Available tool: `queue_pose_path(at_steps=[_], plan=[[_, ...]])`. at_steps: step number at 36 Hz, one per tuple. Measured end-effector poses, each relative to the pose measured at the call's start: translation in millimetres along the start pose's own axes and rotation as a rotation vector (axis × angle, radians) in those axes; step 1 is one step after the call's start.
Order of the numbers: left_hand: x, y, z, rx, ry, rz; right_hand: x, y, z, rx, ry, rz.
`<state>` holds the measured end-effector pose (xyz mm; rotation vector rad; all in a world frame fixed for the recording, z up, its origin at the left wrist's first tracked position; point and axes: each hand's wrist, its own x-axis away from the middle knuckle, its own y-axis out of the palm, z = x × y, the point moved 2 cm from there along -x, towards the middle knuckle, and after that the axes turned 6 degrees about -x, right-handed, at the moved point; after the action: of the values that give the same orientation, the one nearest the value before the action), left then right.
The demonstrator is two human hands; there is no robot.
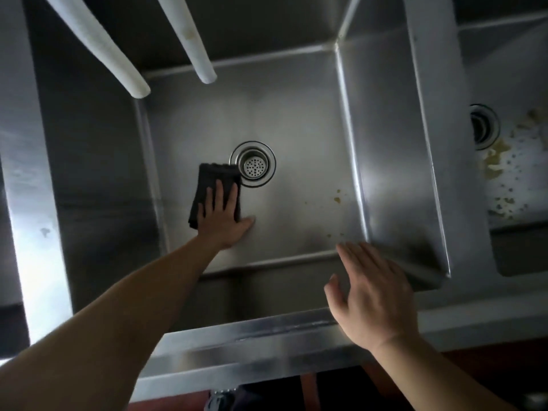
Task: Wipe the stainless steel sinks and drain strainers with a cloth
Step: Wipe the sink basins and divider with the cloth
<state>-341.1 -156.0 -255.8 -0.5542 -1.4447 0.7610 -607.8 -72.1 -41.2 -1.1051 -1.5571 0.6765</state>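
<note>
I look straight down into a deep stainless steel sink (299, 114). A round drain strainer (253, 164) with a perforated basket sits in the middle of its floor. A folded black cloth (211, 180) lies flat on the floor just left of the strainer, its corner touching the strainer's rim. My left hand (222, 218) presses flat on the cloth, fingers spread. My right hand (373, 295) hovers open above the sink's near right corner, holding nothing. A few small brown specks (337, 199) mark the floor at the right.
Two white faucet spouts (127, 75) (204, 69) hang over the sink's far left. A steel divider (430, 114) separates a second sink on the right, whose floor has a drain (482, 127) and yellowish residue (501, 164). The front rim (252, 345) runs below my arms.
</note>
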Motion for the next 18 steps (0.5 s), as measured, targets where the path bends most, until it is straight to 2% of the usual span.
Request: queue_pose_path(at_steps=[2, 6, 9, 14, 18], plan=[[24, 11, -8, -0.091, 0.119, -0.099, 0, -1, 0, 0.004, 0.004, -0.008], [53, 21, -34, -0.396, 0.482, -0.264, -1, 0, 1, 0.009, -0.007, -0.001], [46, 6, -42, -0.476, 0.622, -0.281, -1, 0, 1, 0.016, 0.001, -0.010], [45, 7, -48, -0.579, 0.652, -0.144, -1, -1, 1, 0.023, -0.008, -0.017], [52, 17, -38, -0.504, 0.606, -0.083, -1, 2, 3, 0.026, -0.008, -0.013]])
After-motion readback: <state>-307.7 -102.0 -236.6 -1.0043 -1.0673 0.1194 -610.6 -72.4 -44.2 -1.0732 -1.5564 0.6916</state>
